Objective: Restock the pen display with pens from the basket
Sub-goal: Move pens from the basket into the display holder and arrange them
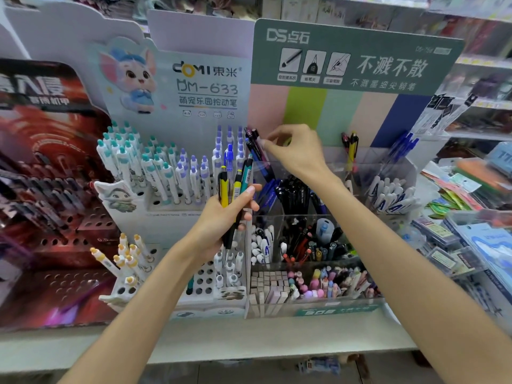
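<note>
Pens fill the left hand [221,217]: its fingers curl round a bunch of pens [234,187] with yellow, blue and teal barrels, held upright with the caps fanning out above the fist and the dark tips poking out below it. Just above and to the right of that grip, the right hand [296,151] reaches forward, thumb and forefinger pinching the top end of a dark pen [256,146] with a pinkish cap (its lower part is blurred, so whether it touches the bottom of a compartment cannot be told). That pen slants down towards the clear pen display [399,167], whose nearest compartment, directly below the pinch, holds blue and black pens [291,195]. Further right of the pinch, a yellow pen [352,146] stands against the display's back wall, and white pens [388,198] lean in the far compartment. Below the left fist, lower trays carry mixed pens and pastel erasers [318,284]. Left of the fist stands a white holder [155,206] with teal-capped and purple-capped pens set in its holes. The basket is not in view.
</note>
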`<move>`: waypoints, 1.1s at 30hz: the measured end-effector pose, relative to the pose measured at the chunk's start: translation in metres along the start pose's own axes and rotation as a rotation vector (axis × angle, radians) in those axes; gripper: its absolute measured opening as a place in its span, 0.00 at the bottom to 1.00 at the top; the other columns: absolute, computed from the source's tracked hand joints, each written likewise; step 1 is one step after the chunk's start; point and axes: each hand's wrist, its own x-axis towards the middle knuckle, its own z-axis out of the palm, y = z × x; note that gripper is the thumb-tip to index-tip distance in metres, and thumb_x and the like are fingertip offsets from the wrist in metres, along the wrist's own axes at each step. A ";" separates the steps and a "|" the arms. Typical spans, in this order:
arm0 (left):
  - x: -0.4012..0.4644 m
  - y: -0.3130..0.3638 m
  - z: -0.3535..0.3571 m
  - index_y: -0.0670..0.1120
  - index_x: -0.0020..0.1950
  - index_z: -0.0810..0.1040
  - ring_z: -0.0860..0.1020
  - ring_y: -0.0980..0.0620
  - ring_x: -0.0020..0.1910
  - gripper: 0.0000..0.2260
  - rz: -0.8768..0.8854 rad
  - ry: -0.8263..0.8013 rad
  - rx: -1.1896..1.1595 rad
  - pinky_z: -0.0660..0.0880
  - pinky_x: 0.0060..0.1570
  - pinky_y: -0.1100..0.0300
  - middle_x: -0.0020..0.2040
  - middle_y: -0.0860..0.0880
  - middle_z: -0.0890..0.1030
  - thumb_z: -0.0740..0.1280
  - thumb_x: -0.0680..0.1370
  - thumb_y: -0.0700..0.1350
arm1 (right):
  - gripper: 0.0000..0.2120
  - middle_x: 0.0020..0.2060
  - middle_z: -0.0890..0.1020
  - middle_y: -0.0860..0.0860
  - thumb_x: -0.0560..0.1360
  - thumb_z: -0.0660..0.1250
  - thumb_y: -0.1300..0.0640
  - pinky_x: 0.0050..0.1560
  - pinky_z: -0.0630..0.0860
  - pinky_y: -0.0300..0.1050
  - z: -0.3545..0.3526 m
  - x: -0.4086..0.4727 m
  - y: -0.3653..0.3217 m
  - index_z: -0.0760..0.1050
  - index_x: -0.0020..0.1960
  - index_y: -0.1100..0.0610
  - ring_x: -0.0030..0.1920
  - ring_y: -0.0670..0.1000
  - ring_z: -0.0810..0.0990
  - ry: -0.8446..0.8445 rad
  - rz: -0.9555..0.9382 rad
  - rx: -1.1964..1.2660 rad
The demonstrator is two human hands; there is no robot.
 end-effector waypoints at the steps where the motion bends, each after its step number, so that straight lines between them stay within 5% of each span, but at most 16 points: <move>1: 0.001 0.000 0.001 0.48 0.58 0.79 0.71 0.60 0.28 0.10 -0.001 -0.004 -0.004 0.67 0.26 0.69 0.32 0.55 0.77 0.63 0.80 0.48 | 0.14 0.39 0.83 0.46 0.74 0.67 0.42 0.45 0.78 0.46 -0.004 -0.007 -0.004 0.83 0.47 0.52 0.41 0.45 0.79 -0.052 0.034 0.056; 5: 0.002 0.000 0.011 0.48 0.58 0.79 0.77 0.59 0.31 0.10 -0.009 -0.033 -0.036 0.73 0.30 0.68 0.35 0.54 0.82 0.62 0.80 0.49 | 0.17 0.34 0.81 0.39 0.75 0.66 0.42 0.41 0.72 0.31 -0.021 -0.026 -0.010 0.82 0.54 0.53 0.37 0.36 0.74 -0.384 0.160 0.219; 9: 0.005 0.002 0.019 0.46 0.60 0.77 0.83 0.54 0.51 0.12 0.003 -0.082 -0.101 0.79 0.42 0.64 0.51 0.49 0.85 0.61 0.80 0.49 | 0.10 0.31 0.80 0.39 0.78 0.65 0.53 0.32 0.70 0.29 -0.033 -0.027 -0.004 0.78 0.55 0.57 0.31 0.35 0.76 -0.367 0.178 0.342; 11: 0.006 0.004 0.020 0.45 0.61 0.77 0.82 0.54 0.53 0.13 0.016 -0.083 -0.114 0.79 0.43 0.63 0.53 0.49 0.84 0.61 0.80 0.49 | 0.11 0.39 0.81 0.45 0.80 0.60 0.57 0.31 0.73 0.31 -0.039 -0.026 -0.005 0.73 0.59 0.60 0.32 0.39 0.78 -0.258 0.255 0.528; 14: 0.006 0.006 0.016 0.46 0.59 0.77 0.83 0.54 0.50 0.12 0.027 -0.057 -0.041 0.80 0.42 0.62 0.52 0.50 0.85 0.60 0.81 0.50 | 0.06 0.42 0.78 0.50 0.82 0.57 0.60 0.35 0.77 0.34 -0.052 -0.018 -0.007 0.69 0.56 0.60 0.35 0.43 0.80 0.188 0.221 0.705; 16: 0.005 0.005 0.014 0.46 0.57 0.77 0.83 0.55 0.38 0.12 0.000 -0.032 0.002 0.78 0.35 0.64 0.44 0.52 0.85 0.60 0.81 0.51 | 0.02 0.40 0.77 0.50 0.82 0.56 0.61 0.36 0.78 0.37 -0.055 -0.009 -0.007 0.67 0.51 0.58 0.35 0.47 0.79 0.385 0.094 0.662; 19: 0.005 0.003 0.012 0.44 0.50 0.76 0.68 0.59 0.23 0.11 -0.038 -0.022 -0.002 0.67 0.24 0.68 0.29 0.54 0.74 0.62 0.80 0.52 | 0.03 0.41 0.77 0.50 0.81 0.57 0.62 0.39 0.78 0.41 -0.040 0.003 -0.009 0.68 0.53 0.60 0.39 0.51 0.80 0.360 -0.055 0.416; 26: 0.005 0.004 0.007 0.47 0.43 0.70 0.61 0.60 0.23 0.09 -0.084 -0.039 -0.056 0.57 0.20 0.70 0.28 0.54 0.63 0.64 0.79 0.51 | 0.10 0.49 0.83 0.55 0.79 0.63 0.57 0.53 0.77 0.51 0.005 0.016 -0.003 0.76 0.56 0.61 0.48 0.53 0.80 0.037 -0.104 0.005; 33: -0.002 0.006 0.004 0.45 0.45 0.69 0.61 0.60 0.21 0.08 -0.104 -0.099 -0.198 0.56 0.18 0.69 0.28 0.53 0.64 0.59 0.81 0.48 | 0.11 0.46 0.84 0.50 0.74 0.69 0.50 0.48 0.77 0.48 0.008 0.020 -0.005 0.82 0.52 0.54 0.47 0.52 0.81 0.063 -0.100 -0.174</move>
